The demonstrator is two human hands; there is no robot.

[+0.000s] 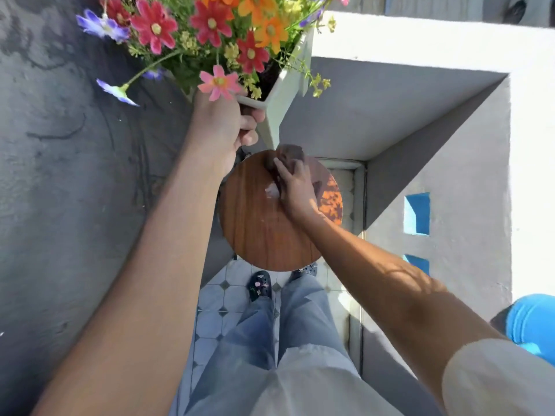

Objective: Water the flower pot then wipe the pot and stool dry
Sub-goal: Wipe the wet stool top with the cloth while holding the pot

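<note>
I had the flower pot [285,94] lifted clear of the stool [258,223], up and to the far left of the seat, tilted with its flowers [210,34] spilling toward the camera. My left hand [222,124] was wrapped tight around the pot's near lower edge, fingers curled under it. My right hand [295,187] pressed a dark brown cloth [289,153] flat against the far part of the round wooden seat, fingers closed over the cloth, with a small pale wet patch [271,190] just beside the thumb.

I judged this to be the drying step for the stool, watering most likely finished. The next move called for sweeping the cloth across that wet patch and the rest of the seat, then setting the pot back down level.

Around it, the grey wall [75,175] stood close on the left and the white ledge [420,40] on the right, so the tilted pot had little room to swing. My feet [259,285] stood on the tiled floor [216,310] right under the near rim.
</note>
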